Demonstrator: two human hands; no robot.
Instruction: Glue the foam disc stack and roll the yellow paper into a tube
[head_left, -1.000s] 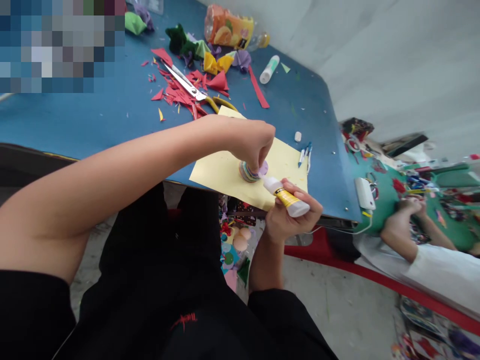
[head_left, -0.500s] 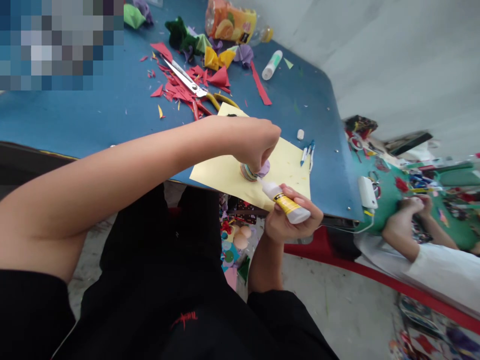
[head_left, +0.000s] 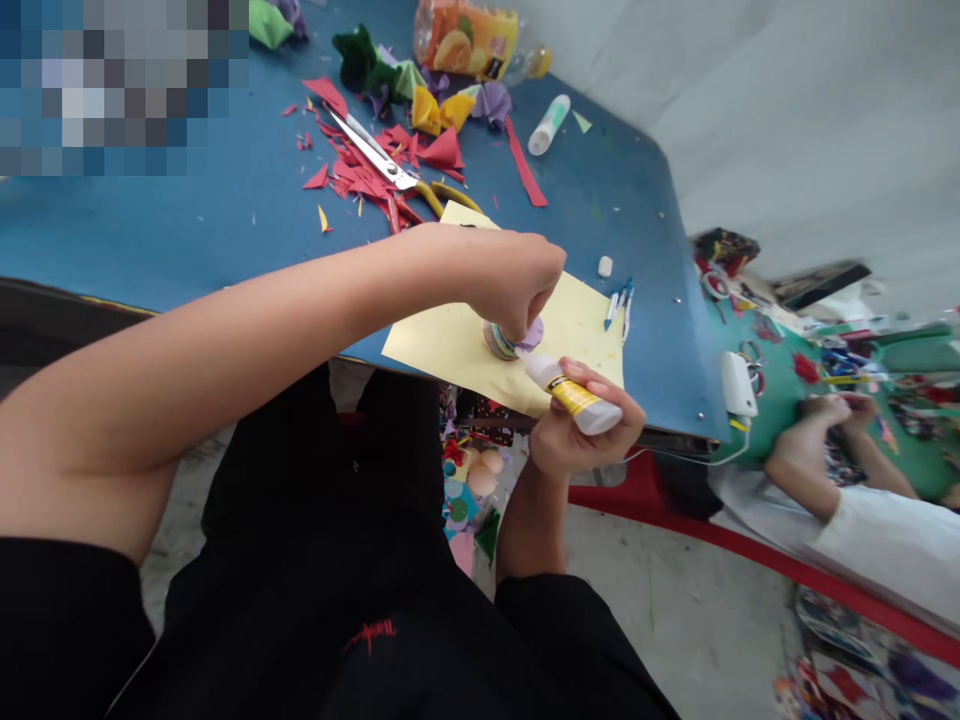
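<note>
My right hand (head_left: 589, 425) grips a white glue bottle (head_left: 574, 400) with a yellow label, tilted so its nozzle points up and left. The nozzle tip meets a small round piece (head_left: 496, 342) with coloured stripes round its side and a lilac top. My left hand (head_left: 525, 280) is curled over this piece, its fingers bent down and holding it; part of the piece is hidden beneath them. Under both lies a pale yellow paper sheet (head_left: 431, 335), near the front edge of the blue table (head_left: 247, 235).
Scissors (head_left: 394, 172) lie among red scraps (head_left: 356, 180) beyond my left forearm. Farther back are folded paper pieces (head_left: 426, 110), a juice bottle (head_left: 469, 40) and a glue stick (head_left: 550, 125). An eraser (head_left: 605, 266) and pens (head_left: 619, 305) sit right. Another person's hands (head_left: 825, 410) are at a green table.
Almost nothing differs. The glue bottle and both hands keep the same places over the round piece, and the whole view has shifted very slightly.
</note>
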